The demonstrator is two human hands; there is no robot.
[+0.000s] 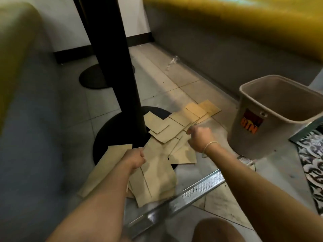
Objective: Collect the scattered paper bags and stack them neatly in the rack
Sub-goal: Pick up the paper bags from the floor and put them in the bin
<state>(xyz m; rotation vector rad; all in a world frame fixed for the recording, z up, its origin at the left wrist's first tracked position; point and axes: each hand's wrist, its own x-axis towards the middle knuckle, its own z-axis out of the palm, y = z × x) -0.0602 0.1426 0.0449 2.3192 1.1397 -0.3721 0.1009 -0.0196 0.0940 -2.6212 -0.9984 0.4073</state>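
Paper bags (167, 130): flat, brown, scattered overlapping on the tiled floor (157, 81) and across the round black table base (111, 126), centre of scene.

Left hand (135, 157): fingers curled, gripping a sheaf of bags (157, 175) at near centre.

Right hand (201, 137): fingers curled, pinching the edge of one bag in the pile.

Black table post (115, 67): upright, left of the pile.

Grey bin (272, 116): right of the pile, orange label facing near.

Metal strip (183, 199): lying on the floor, near side.

Patterned mat (312, 163): far right edge.
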